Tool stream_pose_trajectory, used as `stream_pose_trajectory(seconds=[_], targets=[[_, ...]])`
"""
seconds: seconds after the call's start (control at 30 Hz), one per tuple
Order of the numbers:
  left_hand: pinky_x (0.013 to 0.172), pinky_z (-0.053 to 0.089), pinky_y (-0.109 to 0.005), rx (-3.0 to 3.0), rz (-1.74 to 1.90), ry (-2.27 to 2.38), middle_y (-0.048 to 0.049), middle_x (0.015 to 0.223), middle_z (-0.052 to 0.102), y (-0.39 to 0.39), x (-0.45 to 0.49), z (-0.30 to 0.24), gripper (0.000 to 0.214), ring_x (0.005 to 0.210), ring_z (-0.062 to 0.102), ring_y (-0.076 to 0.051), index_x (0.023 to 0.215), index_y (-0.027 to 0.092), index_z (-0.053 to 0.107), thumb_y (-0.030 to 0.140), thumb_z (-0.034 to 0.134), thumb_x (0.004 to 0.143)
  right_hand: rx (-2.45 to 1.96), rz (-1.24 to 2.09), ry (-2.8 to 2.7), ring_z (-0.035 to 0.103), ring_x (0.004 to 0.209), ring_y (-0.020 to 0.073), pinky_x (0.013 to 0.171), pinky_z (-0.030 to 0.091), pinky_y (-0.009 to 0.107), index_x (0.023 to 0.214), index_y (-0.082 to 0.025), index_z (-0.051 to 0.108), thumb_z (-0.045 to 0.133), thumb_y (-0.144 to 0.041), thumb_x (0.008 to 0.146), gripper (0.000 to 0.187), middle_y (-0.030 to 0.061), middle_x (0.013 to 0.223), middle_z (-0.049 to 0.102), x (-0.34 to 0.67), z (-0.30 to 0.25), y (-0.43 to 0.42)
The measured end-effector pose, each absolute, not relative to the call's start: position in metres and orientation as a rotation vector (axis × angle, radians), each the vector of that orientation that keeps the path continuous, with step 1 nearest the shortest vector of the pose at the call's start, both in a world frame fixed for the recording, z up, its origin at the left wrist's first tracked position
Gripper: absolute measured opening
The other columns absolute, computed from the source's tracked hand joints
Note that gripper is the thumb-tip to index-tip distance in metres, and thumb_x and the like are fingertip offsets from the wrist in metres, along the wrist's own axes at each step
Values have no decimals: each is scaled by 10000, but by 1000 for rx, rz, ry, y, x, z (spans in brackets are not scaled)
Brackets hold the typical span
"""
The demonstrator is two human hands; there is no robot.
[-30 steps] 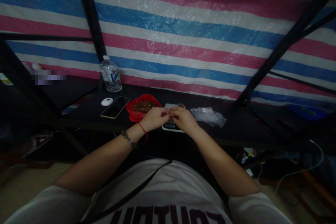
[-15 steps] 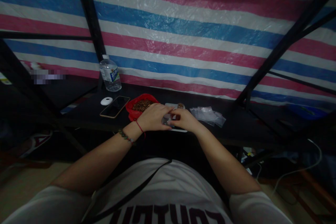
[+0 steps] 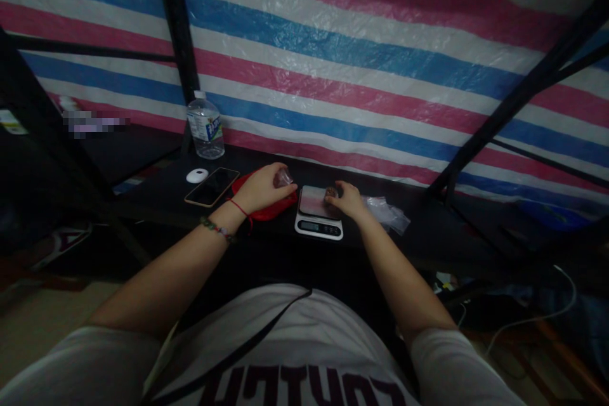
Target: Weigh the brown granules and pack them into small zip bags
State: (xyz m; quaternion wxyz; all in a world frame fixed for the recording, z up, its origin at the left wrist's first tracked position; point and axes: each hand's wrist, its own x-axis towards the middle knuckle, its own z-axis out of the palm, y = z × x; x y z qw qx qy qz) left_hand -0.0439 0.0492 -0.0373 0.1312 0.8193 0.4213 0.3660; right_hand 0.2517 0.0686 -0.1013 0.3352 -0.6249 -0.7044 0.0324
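Observation:
My left hand [image 3: 263, 188] is over a red container [image 3: 276, 210] that looks like a bag or bowl. Its thumb and fingers close on a small clear plastic bag [image 3: 284, 177]. My right hand [image 3: 351, 201] grips a small round cup [image 3: 330, 193] with something brown inside, at the right side of the scale plate. I cannot tell whether the cup rests on the plate. Between both hands lies a white digital scale [image 3: 299, 226], its display facing me. The brown bits in the red container are mostly hidden under my left hand.
Several clear zip bags [image 3: 387, 212] lie right of the scale. A phone [image 3: 212, 187], a white rounded case [image 3: 196, 176] and a plastic bottle [image 3: 207, 130] stand or lie on the left. Black frame posts [image 3: 178, 32] flank the desk, before a striped sheet [image 3: 333, 63].
My hands have moved apart. The left went left over the red container with the clear bag; the right closed on the cup. The scale, earlier mostly covered, now shows.

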Motion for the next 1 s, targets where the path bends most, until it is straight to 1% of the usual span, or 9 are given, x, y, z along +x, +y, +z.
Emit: stream_pose_trajectory(seconds=[0.13, 0.2, 0.3, 0.37, 0.47, 0.57, 0.67, 0.83, 1.0], targets=[[945, 430, -354, 2312, 1091, 1309, -109, 1154, 635, 60, -51, -39, 561, 1040, 597, -263, 1188, 152, 577, 500, 606, 749, -1600, 196, -1891, 645, 907, 205, 906, 461, 384, 930, -165, 683, 701, -256, 681, 266, 79, 941, 702, 246, -106, 72], [922, 441, -348, 2298, 1070, 1307, -102, 1124, 645, 62, -51, -41, 542, 1015, 605, -258, 1164, 156, 588, 497, 610, 743, -1517, 284, -1823, 649, 901, 187, 897, 472, 369, 966, -165, 666, 688, -221, 680, 291, 72, 960, 701, 235, -102, 72], [868, 462, -339, 2300, 1026, 1239, -93, 1075, 656, 63, -49, -46, 547, 966, 616, -249, 1134, 160, 598, 498, 649, 707, -1354, 463, -1688, 655, 893, 165, 863, 496, 355, 1099, -171, 578, 709, -220, 660, 460, 68, 1005, 693, 213, -92, 71], [837, 469, -336, 2307, 1000, 1202, -94, 1054, 657, 63, -47, -49, 583, 942, 620, -248, 1124, 159, 597, 517, 683, 671, -1250, 576, -1646, 663, 861, 162, 813, 516, 345, 1121, -174, 522, 736, -240, 638, 532, 60, 983, 690, 197, -83, 70], [807, 472, -334, 2305, 988, 1170, -97, 1042, 657, 62, -44, -53, 624, 921, 623, -247, 1117, 158, 592, 548, 705, 643, -1093, 662, -1718, 665, 851, 167, 793, 524, 337, 1069, -176, 524, 740, -227, 629, 493, 55, 975, 680, 175, -66, 66], [808, 470, -328, 2270, 1018, 1144, -93, 1043, 659, 59, -41, -55, 618, 920, 623, -240, 1123, 161, 581, 540, 703, 650, -961, 668, -1871, 654, 911, 174, 845, 513, 344, 1060, -184, 574, 708, -190, 651, 431, 59, 1035, 659, 161, -48, 61], [814, 471, -326, 2220, 1080, 1126, -95, 1052, 655, 58, -40, -56, 619, 926, 624, -237, 1134, 155, 565, 533, 696, 662, -916, 642, -1978, 643, 936, 185, 856, 509, 349, 1070, -188, 608, 706, -172, 645, 437, 58, 1064, 643, 156, -34, 59], [785, 485, -341, 2188, 1141, 1084, -83, 1019, 651, 61, -39, -58, 602, 902, 628, -241, 1115, 156, 551, 519, 702, 659, -899, 722, -1999, 646, 837, 181, 781, 529, 347, 1029, -171, 622, 729, -204, 645, 401, 45, 950, 663, 154, -19, 64], [772, 489, -334, 2148, 1220, 1030, -68, 999, 646, 63, -39, -58, 535, 878, 629, -227, 1106, 164, 544, 495, 664, 703, -812, 785, -1990, 635, 975, 193, 917, 488, 364, 1062, -193, 662, 701, -205, 688, 376, 60, 1070, 672, 147, -13, 69]])
